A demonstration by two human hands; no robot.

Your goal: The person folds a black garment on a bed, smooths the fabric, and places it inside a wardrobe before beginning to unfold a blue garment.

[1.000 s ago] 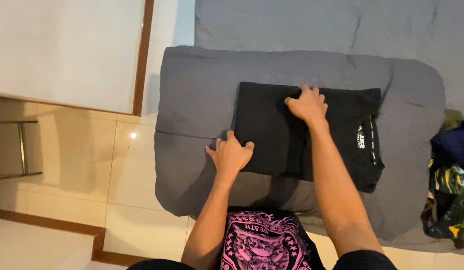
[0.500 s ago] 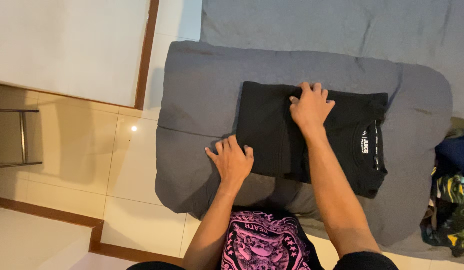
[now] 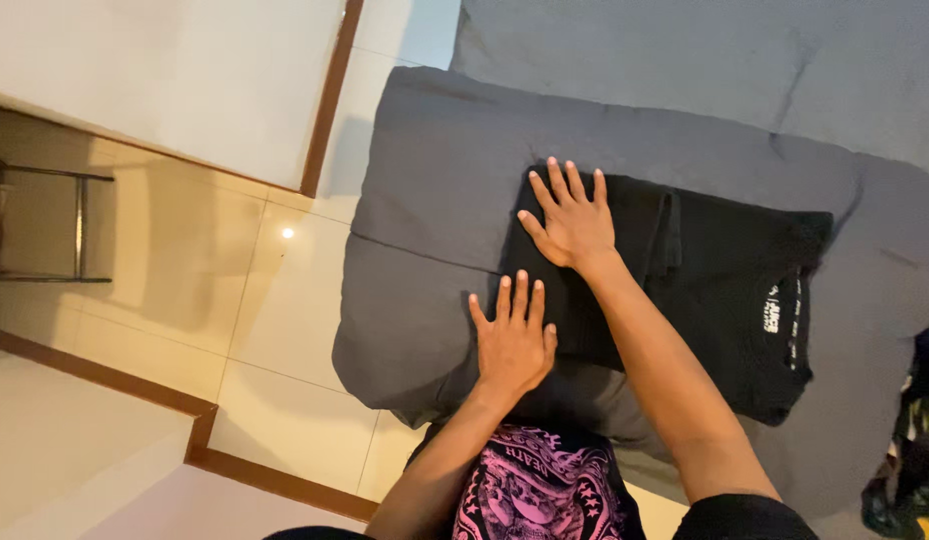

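Note:
A folded black shirt (image 3: 725,290) lies on a dark grey mattress (image 3: 435,170). My right hand (image 3: 573,220) rests flat on the shirt's left end, fingers spread. My left hand (image 3: 513,340) lies flat at the shirt's near left edge, partly on the mattress, fingers apart. Neither hand grips anything. The shirt's neck label shows at the right end.
A cream tiled floor (image 3: 275,300) with brown trim lies left of the mattress. A metal frame (image 3: 45,225) stands at the far left. Colourful clothes (image 3: 910,450) are piled at the right edge. My black and pink shirt (image 3: 540,495) fills the bottom.
Both hands have slid left along the shirt to its left end. The view has shifted so the mattress sits further right.

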